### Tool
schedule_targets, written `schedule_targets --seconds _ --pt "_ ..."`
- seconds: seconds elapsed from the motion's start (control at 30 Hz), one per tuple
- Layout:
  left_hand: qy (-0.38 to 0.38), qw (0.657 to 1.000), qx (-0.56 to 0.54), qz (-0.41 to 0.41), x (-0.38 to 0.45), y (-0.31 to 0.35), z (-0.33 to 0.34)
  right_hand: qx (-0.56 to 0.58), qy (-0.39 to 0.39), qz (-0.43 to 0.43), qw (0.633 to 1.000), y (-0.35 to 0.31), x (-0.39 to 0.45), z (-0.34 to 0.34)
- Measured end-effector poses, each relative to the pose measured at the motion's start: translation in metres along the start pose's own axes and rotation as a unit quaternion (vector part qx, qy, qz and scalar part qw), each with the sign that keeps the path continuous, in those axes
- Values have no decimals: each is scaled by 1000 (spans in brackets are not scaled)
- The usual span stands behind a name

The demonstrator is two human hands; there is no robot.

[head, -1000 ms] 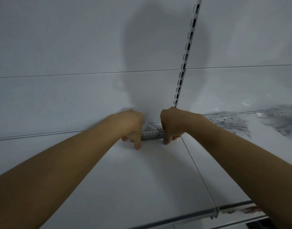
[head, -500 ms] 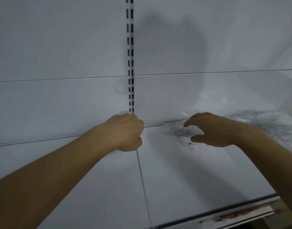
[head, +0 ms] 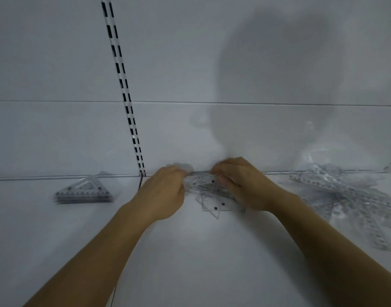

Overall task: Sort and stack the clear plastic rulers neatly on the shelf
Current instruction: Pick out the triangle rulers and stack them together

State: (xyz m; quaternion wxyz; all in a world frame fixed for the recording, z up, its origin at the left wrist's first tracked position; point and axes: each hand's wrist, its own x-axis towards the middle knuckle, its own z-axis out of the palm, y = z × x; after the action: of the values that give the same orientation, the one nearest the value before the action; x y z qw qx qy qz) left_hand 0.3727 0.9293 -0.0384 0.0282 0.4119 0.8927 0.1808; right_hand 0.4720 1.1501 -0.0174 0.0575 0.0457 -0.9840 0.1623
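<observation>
A small bunch of clear rulers (head: 209,189) lies at the back of the white shelf (head: 201,251), close to the rear wall, with both hands on it. The bunch is loose: a straight ruler with a row of dots runs across the top, and flat clear pieces fan out beneath it toward the front, one showing two dark dots. The left hand (head: 162,192) has its fingers curled onto the left end of the bunch, though the fingertips are hidden behind the knuckles. The right hand (head: 241,185) curls its fingers and thumb over the right end, pinching the rulers near the top edge.

To the left, well apart from the hands, a neat stack of clear triangular rulers (head: 85,191) sits flat on the shelf near the wall. To the right, a loose heap of straight rulers (head: 345,193) spreads in all directions, some reaching toward the shelf's front.

A slotted upright strip (head: 125,94) runs down the white back wall (head: 57,63) and meets the shelf just left of the left hand. A person's shadow falls on the wall above the hands.
</observation>
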Motion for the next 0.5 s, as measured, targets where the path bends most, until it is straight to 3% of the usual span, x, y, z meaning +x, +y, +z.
schedule_targets --seconds 0.1,0.27,0.5 --pt "39 999 -5 -4 -4 -1 6 48 -5 14 999 9 0 10" --pt "13 999 43 -2 -12 2 6 23 -24 -12 999 9 -4 13" --pt "23 998 55 5 -11 2 12 5 139 -10 990 0 -1 31"
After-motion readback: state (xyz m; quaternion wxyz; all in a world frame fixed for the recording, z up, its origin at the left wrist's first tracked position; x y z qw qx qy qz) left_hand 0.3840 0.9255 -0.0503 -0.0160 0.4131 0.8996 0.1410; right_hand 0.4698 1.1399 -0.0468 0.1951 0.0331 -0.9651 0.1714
